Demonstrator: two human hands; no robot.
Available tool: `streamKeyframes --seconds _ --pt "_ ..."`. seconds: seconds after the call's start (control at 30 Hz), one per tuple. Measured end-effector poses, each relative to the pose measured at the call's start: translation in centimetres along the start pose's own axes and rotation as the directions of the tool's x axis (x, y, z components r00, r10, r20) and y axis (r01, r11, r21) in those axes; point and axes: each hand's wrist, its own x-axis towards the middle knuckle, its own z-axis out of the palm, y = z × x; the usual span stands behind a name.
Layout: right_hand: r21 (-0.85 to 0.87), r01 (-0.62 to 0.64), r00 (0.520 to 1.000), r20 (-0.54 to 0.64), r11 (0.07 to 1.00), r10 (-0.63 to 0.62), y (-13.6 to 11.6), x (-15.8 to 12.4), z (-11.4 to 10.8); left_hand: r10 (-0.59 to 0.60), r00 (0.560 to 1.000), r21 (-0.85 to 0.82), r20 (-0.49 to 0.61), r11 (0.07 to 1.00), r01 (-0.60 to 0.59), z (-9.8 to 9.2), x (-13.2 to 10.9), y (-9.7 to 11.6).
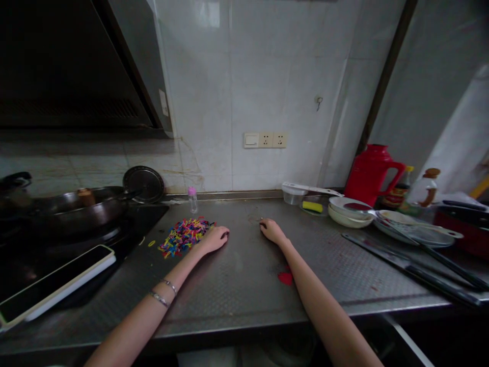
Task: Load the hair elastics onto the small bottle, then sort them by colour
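Observation:
My left hand (214,238) rests on the steel counter (244,285) with its fingers curled, right beside a pile of small colourful rubber bands (184,235). Two bracelets sit on that wrist. My right hand (271,230) lies on the counter a little to the right, fingers curled under in a pinch; what they hold, if anything, is too small to make out. A small clear bottle with a pink cap (193,200) stands behind the pile, near the wall.
A dark wok (76,209) sits on the stove at left, with a phone (53,288) lying in front. At right are a red jug (370,173), stacked bowls (349,211), a plate, a sponge (312,206) and long knives (412,265). A red spot (285,278) marks the counter.

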Motion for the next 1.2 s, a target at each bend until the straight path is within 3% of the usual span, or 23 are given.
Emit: streamKeyframes --seconds 0.4,0.8,1.0,1.2 --pt "0.008 -0.036 0.999 0.026 0.999 0.035 -0.4 -0.1 -0.1 -0.048 0.999 0.018 -0.013 0.999 0.048 0.1 -0.3 0.5" --pt "0.013 -0.037 0.999 0.033 0.999 0.037 -0.6 -0.1 -0.1 -0.097 0.992 -0.083 -0.082 0.992 0.090 -1.1 -0.1 -0.1" --pt "-0.013 -0.017 0.999 0.031 1.000 0.018 -2.0 0.5 0.4 -0.233 0.963 -0.156 -0.135 0.965 0.211 -4.6 -0.4 -2.9" --pt "0.176 0.193 0.970 0.114 0.965 -0.215 -7.9 2.4 2.1 -0.430 0.893 -0.135 -0.136 0.901 0.413 -8.5 -3.2 -9.1"
